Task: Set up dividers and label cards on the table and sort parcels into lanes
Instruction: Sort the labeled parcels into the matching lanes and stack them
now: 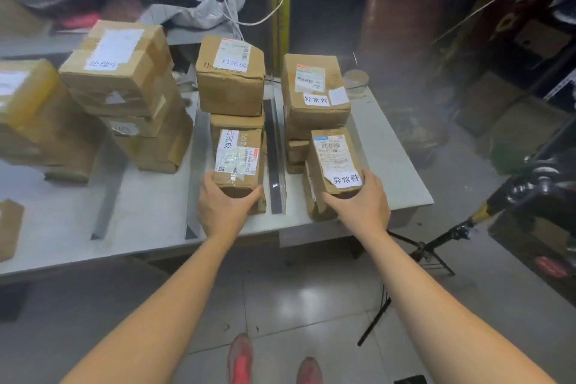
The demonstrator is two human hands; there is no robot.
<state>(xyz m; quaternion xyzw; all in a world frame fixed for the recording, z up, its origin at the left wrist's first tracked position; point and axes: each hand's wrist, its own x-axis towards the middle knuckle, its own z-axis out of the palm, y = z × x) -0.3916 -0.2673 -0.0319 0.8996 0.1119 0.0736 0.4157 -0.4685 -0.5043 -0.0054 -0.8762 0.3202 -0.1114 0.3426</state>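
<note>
A pale grey table [149,212] carries the parcels, its near edge running across in front of the person. Three dark divider strips lie flat on it, front to back: one on the left [107,196], one in the middle [194,165] and one on the right [273,159], cutting the top into lanes. Stacks of taped cardboard boxes stand directly on the surface: two stacks left of the middle strip [46,134] [149,134], one stack between the middle and right strips [237,146], and another right of the right strip [314,134]. A small brown box [9,227] sits at the far left edge. A round clear container [356,81] stands at the back right corner.
</note>
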